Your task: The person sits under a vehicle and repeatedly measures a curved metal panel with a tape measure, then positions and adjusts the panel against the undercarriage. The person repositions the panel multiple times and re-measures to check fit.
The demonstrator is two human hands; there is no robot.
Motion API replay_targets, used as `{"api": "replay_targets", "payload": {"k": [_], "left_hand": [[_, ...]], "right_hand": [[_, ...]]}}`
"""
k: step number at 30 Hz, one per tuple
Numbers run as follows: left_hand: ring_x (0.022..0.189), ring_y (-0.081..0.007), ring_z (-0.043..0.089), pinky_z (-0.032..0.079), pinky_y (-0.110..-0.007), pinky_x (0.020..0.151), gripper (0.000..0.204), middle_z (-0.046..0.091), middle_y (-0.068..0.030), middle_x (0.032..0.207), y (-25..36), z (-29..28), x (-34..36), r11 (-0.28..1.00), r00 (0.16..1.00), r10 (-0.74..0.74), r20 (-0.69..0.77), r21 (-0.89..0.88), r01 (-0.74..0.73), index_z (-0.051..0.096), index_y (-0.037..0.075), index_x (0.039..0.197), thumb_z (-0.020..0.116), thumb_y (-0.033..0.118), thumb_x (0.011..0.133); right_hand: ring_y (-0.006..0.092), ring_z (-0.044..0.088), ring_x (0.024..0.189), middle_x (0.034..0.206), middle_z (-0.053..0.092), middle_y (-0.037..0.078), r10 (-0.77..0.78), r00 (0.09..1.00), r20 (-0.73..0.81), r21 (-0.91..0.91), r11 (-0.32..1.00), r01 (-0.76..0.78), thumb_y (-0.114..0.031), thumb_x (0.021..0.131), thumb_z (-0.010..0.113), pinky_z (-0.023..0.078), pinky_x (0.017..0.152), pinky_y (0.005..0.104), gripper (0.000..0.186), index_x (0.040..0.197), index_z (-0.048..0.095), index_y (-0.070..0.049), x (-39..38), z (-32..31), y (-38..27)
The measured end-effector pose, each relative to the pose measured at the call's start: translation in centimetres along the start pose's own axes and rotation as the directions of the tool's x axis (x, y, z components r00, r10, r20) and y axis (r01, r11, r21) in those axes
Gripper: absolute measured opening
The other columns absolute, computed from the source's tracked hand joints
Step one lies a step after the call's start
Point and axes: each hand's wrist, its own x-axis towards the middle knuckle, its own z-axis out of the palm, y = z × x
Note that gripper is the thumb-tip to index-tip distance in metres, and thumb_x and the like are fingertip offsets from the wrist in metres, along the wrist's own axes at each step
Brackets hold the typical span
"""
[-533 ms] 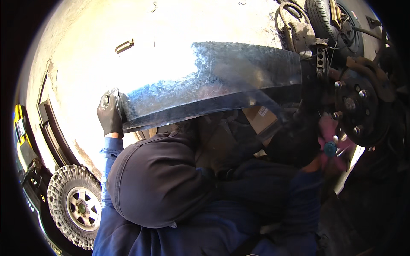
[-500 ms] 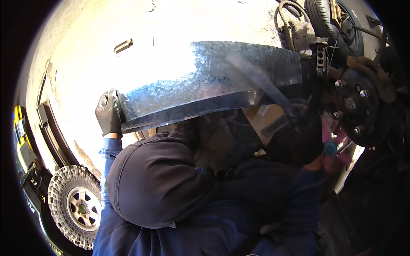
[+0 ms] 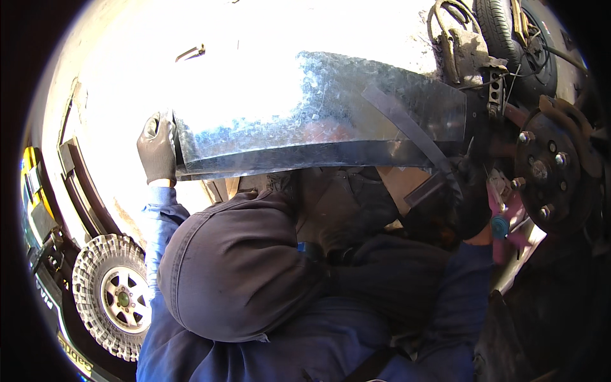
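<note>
A long shiny bent metal sheet [image 3: 356, 114] with a folded lower edge stretches across the view in front of my knees. My left hand [image 3: 158, 145], in a dark work glove, grips its left end, the thumb on the near face. A dark flat strip [image 3: 407, 126] lies slantwise across the right part of the sheet. My right hand [image 3: 470, 191], also in a black glove, is in deep shade at the strip's lower end and appears closed around it; its fingers are hard to make out. My knee in dark trousers [image 3: 238, 267] is bent below the sheet.
A bare wheel hub with studs [image 3: 541, 169] stands close to my right hand. Beyond it are a loose tyre [image 3: 496, 32] and a cable loop [image 3: 449, 38]. A knobbly wheel [image 3: 121, 296] is at the left. A small metal piece [image 3: 191, 52] lies on the sunlit floor.
The sheet's left end and my left hand have risen slightly in view. The strip, blurred before, now shows sharply against the sheet. The surroundings on the right have shifted a little rightward.
</note>
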Motion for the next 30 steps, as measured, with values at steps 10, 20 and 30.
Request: {"api": "replay_targets", "payload": {"k": [10,20,30], "left_hand": [[0.135,-0.0322,0.067,0.056,-0.045,0.110,0.053,0.066,-0.0224,0.151,4.3,1.8,-1.5,0.394,0.694,0.702,0.158,0.727,-0.563,0.067,-0.001,0.149,0.080,0.021,0.102],[0.143,-0.0440,0.058,0.039,-0.065,0.125,0.077,0.067,-0.0180,0.150,9.1,7.0,-7.3,0.409,0.384,0.624,0.681,0.134,-0.903,0.073,0.011,0.145,0.086,0.062,0.088],[0.150,-0.0391,0.055,0.038,-0.061,0.131,0.086,0.063,-0.0132,0.157,9.7,7.2,-7.5,0.332,0.390,0.539,0.746,0.238,-0.913,0.065,0.014,0.153,0.088,0.060,0.084]], "right_hand": [[0.0209,0.070,0.100,0.113,0.071,0.011,-0.214,0.907,0.363,-0.493,0.782,0.382,-0.011,0.109,0.068,0.056,0.091,0.0381,0.021,0.126,0.075,0.000,-3.0,-0.7,-3.0],[0.0161,0.068,0.101,0.117,0.071,0.010,-0.487,0.793,0.366,-0.681,0.440,0.585,-0.012,0.114,0.065,0.056,0.088,0.0362,0.018,0.126,0.073,-0.001,-3.0,0.0,-1.0],[0.0164,0.067,0.093,0.108,0.069,0.007,-0.266,0.927,0.266,-0.405,0.842,0.358,-0.010,0.113,0.066,0.055,0.086,0.0335,0.018,0.127,0.070,0.000,-2.8,-0.2,1.1]]}}
